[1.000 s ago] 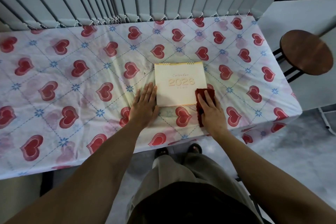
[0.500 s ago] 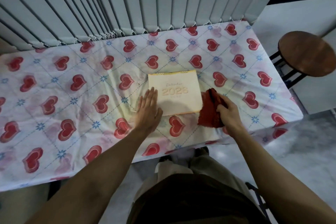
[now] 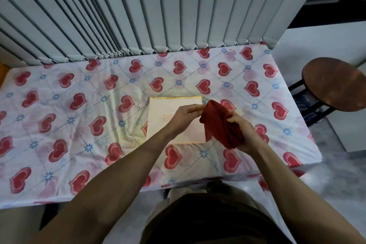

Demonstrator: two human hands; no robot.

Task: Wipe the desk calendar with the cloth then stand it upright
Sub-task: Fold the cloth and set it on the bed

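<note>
I see the desk calendar (image 3: pixel 176 123) flat at centre frame on the heart-print sheet (image 3: pixel 79 125). My right hand (image 3: pixel 244 134) bunches the red cloth (image 3: pixel 219 123) while my left hand (image 3: pixel 184 117) pinches its corner. With neither hand on the calendar, wiping could skid it across the loose sheet.

Your desk calendar (image 3: pixel 158 113) lies flat on the heart-patterned sheet, a pale cream cover with its wire binding along the far edge and faint printing partly hidden. Your cloth (image 3: pixel 219 123) is a dark red, bunched rag held up off the sheet, just over the calendar's right edge.
</note>
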